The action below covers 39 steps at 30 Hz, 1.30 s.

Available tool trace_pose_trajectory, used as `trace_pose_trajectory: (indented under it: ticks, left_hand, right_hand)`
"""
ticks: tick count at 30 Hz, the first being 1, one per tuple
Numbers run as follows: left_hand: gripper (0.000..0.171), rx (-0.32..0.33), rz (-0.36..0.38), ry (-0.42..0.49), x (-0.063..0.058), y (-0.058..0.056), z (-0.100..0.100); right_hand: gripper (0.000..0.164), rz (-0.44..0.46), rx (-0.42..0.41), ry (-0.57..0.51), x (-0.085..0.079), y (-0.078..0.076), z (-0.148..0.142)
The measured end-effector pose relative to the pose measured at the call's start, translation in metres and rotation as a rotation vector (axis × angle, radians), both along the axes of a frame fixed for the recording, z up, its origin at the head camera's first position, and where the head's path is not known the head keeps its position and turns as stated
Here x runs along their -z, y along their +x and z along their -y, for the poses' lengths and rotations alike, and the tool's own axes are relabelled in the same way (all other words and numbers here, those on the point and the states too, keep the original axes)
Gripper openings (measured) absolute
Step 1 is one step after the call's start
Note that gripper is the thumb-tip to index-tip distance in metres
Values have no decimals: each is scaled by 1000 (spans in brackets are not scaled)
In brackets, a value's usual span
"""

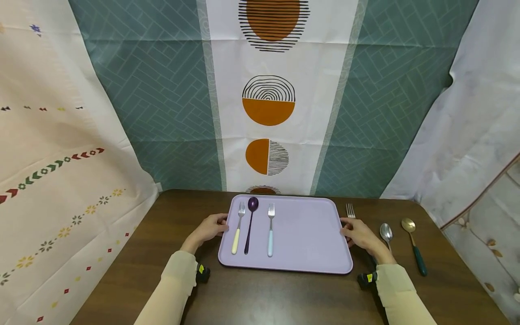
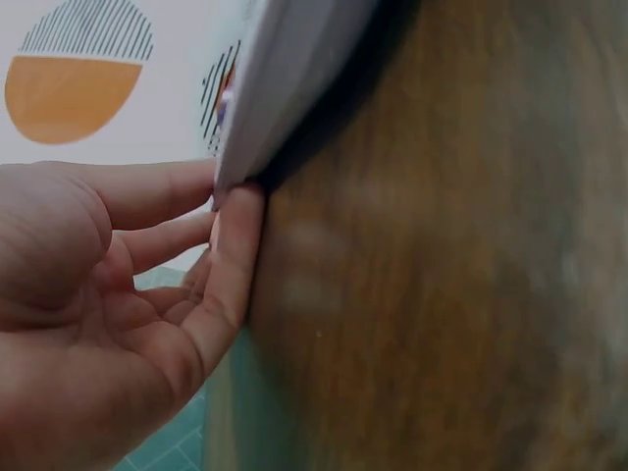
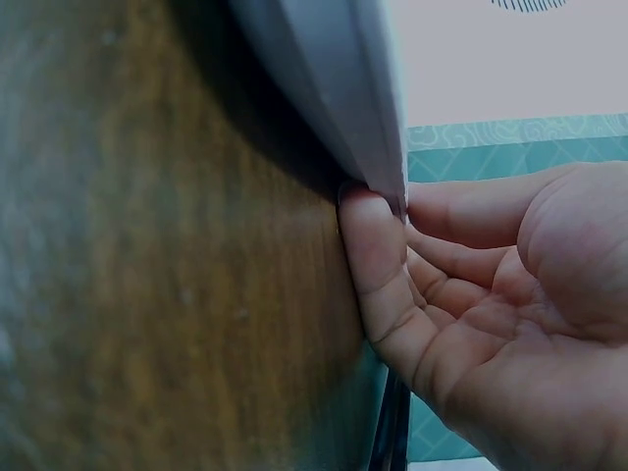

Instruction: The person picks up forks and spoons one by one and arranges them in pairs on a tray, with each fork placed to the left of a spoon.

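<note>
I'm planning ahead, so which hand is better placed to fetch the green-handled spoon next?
Probably the right hand: it grips the tray on the side nearer the green-handled spoon; the left hand grips the opposite side.

A spoon (image 1: 250,225) lies between two forks (image 1: 271,230) on the tray (image 1: 310,234) — left half.

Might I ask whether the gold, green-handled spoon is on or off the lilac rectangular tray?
Off: the spoon lies on the brown wood-grain table, well right of the tray.
</note>
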State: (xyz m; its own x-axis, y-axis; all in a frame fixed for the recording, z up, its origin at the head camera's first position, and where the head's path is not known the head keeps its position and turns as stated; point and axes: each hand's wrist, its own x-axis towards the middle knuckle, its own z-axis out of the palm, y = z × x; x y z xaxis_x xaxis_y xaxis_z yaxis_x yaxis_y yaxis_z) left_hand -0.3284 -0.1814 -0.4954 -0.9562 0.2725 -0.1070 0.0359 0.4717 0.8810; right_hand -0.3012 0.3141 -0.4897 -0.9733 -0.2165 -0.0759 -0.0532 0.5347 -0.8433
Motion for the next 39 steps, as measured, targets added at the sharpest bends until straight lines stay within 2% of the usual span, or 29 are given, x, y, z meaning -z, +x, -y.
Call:
trace_pose_trajectory:
  ticks: [3,10,17,25,30,35,39]
  left_hand:
    - [47,18,-23,0,1,0,1]
    - [46,-29,-52,-51,6,3,3]
    - [47,-51,-64,-59,6,7,2]
    - [45,-56,-94,-71,5,2,-5]
    - [46,-62,-78,-78,3,4,-4]
    - [47,-73,-70,-73,2,4,-4]
    - [46,-68,-74,-72,4,2,-5]
  right_hand:
    - [51,-3,-2,-4,0,0,0]
    - [50,7,7,-3,1,1,5]
    - [50,-10,-6,9,5,1,6]
    - [53,1,-13,-24,-1,2,0]
    - [54,16,-39,-43,-14,5,-4]
    - [50,-78,3,-28,-34,10,-9]
    - [46,-133,27,90,-46,16,-17]
